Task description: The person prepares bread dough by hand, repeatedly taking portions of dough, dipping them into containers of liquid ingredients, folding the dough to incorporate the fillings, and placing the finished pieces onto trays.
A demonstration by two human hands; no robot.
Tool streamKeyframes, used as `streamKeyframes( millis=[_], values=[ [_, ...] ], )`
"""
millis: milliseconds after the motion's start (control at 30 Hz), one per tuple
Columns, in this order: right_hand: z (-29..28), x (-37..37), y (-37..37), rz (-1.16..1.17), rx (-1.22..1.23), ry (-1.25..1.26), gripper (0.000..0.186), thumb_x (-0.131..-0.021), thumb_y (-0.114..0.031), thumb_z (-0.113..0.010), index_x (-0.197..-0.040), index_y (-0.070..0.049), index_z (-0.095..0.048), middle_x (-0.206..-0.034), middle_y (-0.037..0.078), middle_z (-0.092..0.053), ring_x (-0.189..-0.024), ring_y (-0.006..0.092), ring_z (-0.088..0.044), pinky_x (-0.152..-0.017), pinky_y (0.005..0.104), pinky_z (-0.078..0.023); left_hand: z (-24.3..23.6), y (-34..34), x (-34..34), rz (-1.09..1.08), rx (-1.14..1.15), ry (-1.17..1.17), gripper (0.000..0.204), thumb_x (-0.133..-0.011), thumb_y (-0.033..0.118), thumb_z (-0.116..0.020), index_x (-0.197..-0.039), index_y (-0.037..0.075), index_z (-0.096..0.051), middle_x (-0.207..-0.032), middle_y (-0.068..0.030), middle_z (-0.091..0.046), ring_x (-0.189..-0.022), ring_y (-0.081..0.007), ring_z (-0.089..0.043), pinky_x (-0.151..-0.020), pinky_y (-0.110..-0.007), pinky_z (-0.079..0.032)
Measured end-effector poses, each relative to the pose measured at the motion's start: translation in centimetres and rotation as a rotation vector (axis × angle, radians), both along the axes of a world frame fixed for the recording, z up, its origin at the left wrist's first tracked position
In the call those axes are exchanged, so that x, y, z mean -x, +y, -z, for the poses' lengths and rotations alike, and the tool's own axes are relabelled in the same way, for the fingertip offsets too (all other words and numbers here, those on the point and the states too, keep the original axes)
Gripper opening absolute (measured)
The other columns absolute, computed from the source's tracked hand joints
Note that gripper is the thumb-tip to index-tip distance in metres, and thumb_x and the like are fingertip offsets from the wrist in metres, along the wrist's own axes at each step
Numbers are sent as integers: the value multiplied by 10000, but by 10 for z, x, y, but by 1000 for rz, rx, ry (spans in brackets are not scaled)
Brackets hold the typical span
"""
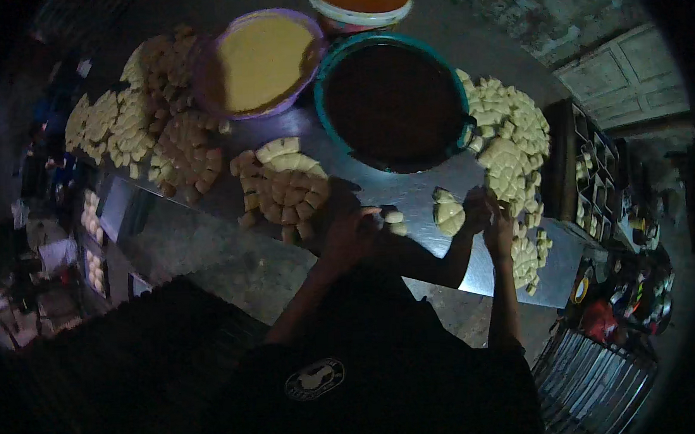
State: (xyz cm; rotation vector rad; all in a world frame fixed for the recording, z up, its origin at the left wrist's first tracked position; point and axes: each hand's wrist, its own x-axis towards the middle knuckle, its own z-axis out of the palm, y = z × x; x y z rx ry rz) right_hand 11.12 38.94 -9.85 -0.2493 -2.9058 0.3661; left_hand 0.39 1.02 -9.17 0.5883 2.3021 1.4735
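Writing: dark shirt (368,332) carries a pale oval emblem (316,379) with lettering round its edge and a figure in the middle; can't make out any other lettering, too dark. Left hand (353,236): fingers partly curled, fingertips just beside a small pair of pale dough-like pieces (395,223) near the worktop's front edge; can't tell if that grip has hold of anything. Right hand (496,217): fingers bunched at the near side of the pale cut pile (507,171); opening and contents of that grip hidden by shadow. Between the hands, nearer the right, a small pale round cluster (448,212) lies on the metal worktop (385,186). Darker wedge-cut cluster (288,195) sits left of the left hand, pale wedges (283,151) along its far side. Bigger mixed heap (111,126) at far left. Obstructions: teal basin (374,37) of dark contents fills the middle beyond both hands, close to the right pile; purple basin (287,105) of yellowish contents beside it, white-rimmed bucket (366,17) of orange contents behind. Dark shelf rack (586,172) stands close off the worktop's right end, slatted metal stack (595,381) at lower right.
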Motion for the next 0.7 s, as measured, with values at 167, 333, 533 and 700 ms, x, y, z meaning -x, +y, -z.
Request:
streamKeyframes(
  millis=[167,333,533,700],
  values=[
    [10,-9,16,29,-180,187,474,-757,-35,-617,-1223,-8,-534,-1089,194,-591,-1028,388,-523,-891,433,-437,-10,46,-12,248,249,387,636,-832,369,-661,-1350,78,-435,-1339,-238,-430,-1214,-372,-471,-995,-419,-414],
    [16,-1,21,198,218,234,326,-736,1,-598,-1059,-18,-640,-1069,176,-621,-927,361,-575,-801,405,-474,17,45,-20,281,34,102,557,-809,211,-649,-1306,25,-479,-1364,-196,-444,-1326,-346,-366,-1072,-432,-351],
    [4,-37,7,306,1000,473,228,-892,-22,-605,-1116,22,-598,-1045,121,-628,-969,204,-603,-867,310,-482,28,63,-12,363,472,690,447,-825,180,-633,-1249,71,-542,-1181,-155,-548,-1189,-322,-477,-1033,-403,-371],
    [-78,-39,-50,73,1401,487,186,-863,10,-649,-1037,16,-584,-1016,60,-601,-973,131,-539,-889,272,-420,-49,111,-58,38,-86,268,381,-863,153,-677,-1226,101,-574,-1060,-109,-594,-1026,-244,-596,-885,-378,-486]
  ],
)
